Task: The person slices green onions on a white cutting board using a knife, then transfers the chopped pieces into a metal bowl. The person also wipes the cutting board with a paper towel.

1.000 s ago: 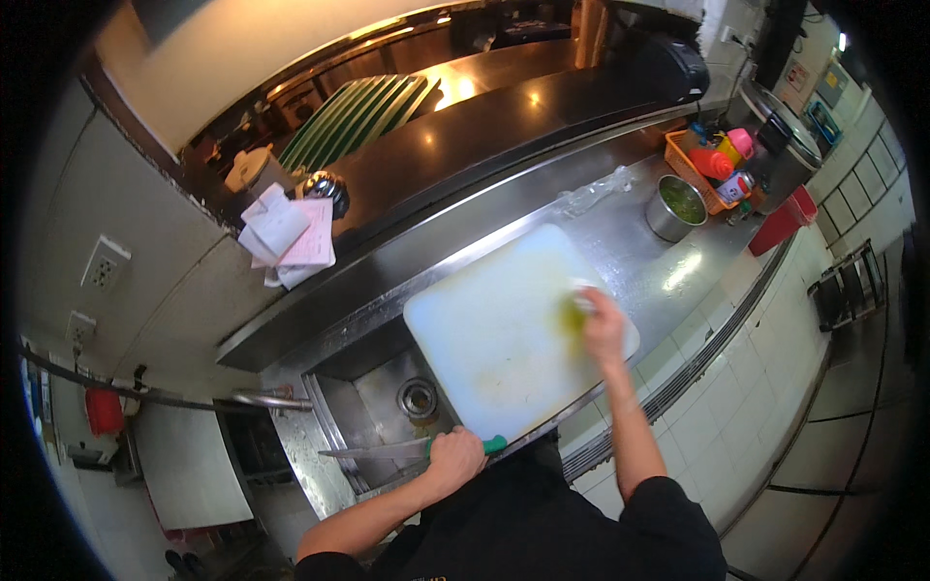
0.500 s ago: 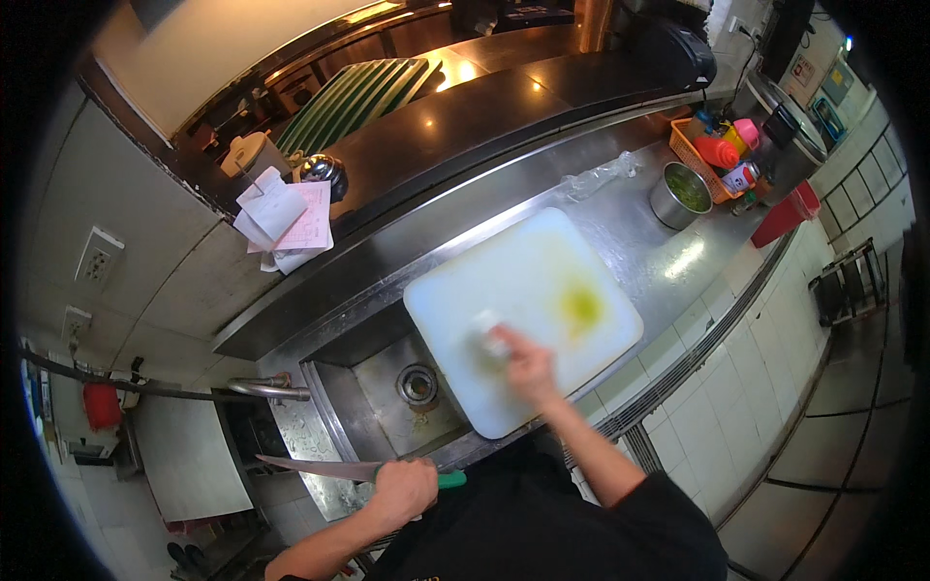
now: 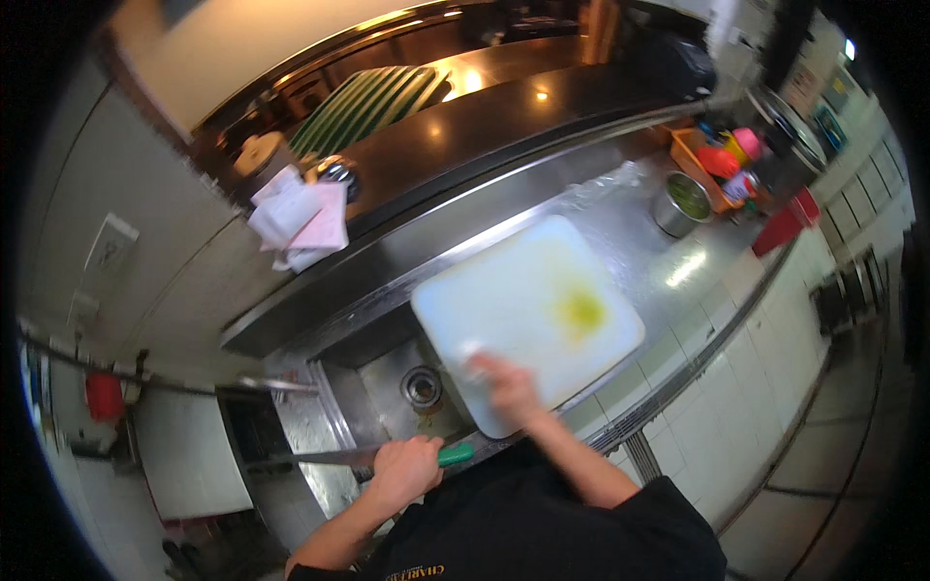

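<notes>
My left hand is closed around a large knife with a green handle. Its long blade points left, past the front of the sink. With my right hand I press a small white wad on the white cutting board, near the board's left edge. Motion blurs the wad, so paper or cloth I cannot tell. A yellow-green stain marks the right side of the board, which lies partly over the sink.
The steel sink with its drain lies left of the board, beside a faucet. On the counter's far right stand a metal pot with green contents, an orange basket of bottles and a red container. Crumpled plastic lies behind the board.
My right hand and the white wad have slid left and slightly nearer across the board. My left hand keeps the knife and has shifted little. The whole view has tilted slightly.
</notes>
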Demonstrator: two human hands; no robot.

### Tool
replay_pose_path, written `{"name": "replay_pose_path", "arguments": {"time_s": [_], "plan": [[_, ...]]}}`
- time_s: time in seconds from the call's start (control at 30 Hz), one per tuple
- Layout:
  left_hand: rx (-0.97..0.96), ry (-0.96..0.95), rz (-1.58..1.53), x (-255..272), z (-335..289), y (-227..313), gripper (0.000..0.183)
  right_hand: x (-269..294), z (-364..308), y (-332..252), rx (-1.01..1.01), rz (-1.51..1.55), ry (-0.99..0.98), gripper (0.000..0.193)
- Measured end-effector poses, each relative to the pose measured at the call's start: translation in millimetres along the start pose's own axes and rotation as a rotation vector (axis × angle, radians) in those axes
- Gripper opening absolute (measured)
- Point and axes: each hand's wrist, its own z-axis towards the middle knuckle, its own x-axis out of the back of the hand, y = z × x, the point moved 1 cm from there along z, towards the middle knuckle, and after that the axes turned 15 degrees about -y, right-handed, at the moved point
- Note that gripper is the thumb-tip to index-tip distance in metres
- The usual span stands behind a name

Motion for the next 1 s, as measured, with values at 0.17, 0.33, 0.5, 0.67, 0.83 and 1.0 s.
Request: {"name": "replay_pose_path", "arguments": {"time_s": [0.17,0.33,0.5,0.67,0.83,1.0], "plan": [[-0.027,-0.103,-0.036,-15.5,11.9,16.2,0.040,116.8,10.4,58.3,-0.240,-0.134,0.426,0.037],[-0.255,0.230,0.117,-28.4,29.3,36.1,0.019,40.3,8.6,35.0,-0.182,0.333,-0.170,0.027],[-0.497,0.368,0.179,-27.9,41.0,52.3,0.009,54.2,30.4,-13.4,-0.390,0.713,-0.424,0.023],[-0.639,0.427,0.238,-30.9,51.5,57.4,0.006,61.4,38.3,-42.0,-0.537,0.990,-0.849,0.026],[-0.717,0.390,0.356,-42.1,60.0,51.0,0.007,58.2,43.7,-26.2,-0.580,1.194,-1.017,0.020],[-0.758,0.395,0.472,-39.2,72.6,33.4,0.011,39.3,42.3,-22.8,-0.605,1.165,-0.796,0.032]]}}
